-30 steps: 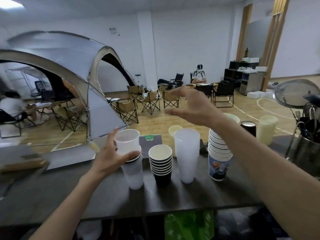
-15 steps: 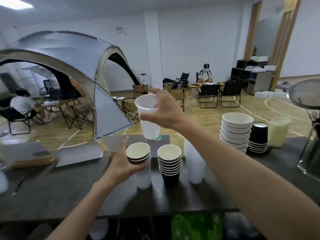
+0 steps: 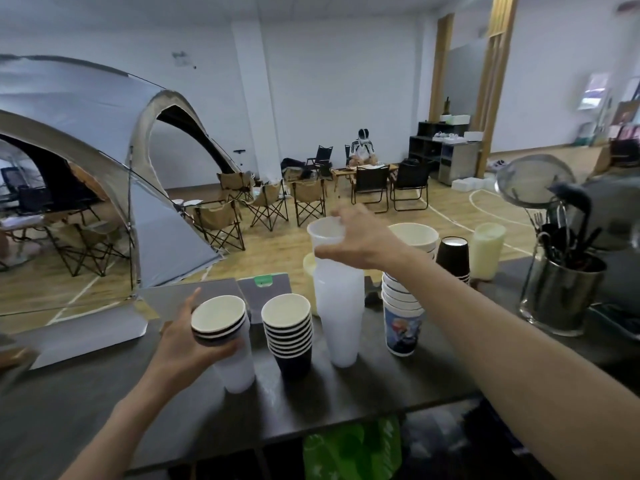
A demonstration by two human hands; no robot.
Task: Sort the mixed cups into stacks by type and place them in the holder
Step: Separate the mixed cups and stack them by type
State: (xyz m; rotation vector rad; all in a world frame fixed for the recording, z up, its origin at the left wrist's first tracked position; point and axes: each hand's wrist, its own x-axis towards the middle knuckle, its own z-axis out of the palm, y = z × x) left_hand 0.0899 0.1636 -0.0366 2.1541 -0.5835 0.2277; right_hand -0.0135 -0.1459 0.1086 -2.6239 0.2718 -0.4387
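Two hands engaged: right hand (image 3: 360, 242) fingers clamped on clear cup (image 3: 325, 233) over clear stack (image 3: 339, 306); left hand (image 3: 188, 344) fingers clamped round black cups (image 3: 218, 320), near left.

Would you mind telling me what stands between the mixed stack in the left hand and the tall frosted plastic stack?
In the head view, a stack of black paper cups stands on the counter between them.

Left hand (image 3: 188, 344) at near left, forearm running up from the bottom edge, fingers curled round a held stack, thumb pointing up. Right arm stretches from the near right corner toward far centre; right hand (image 3: 360, 239) palm down, fingers and thumb pinching a cup rim.
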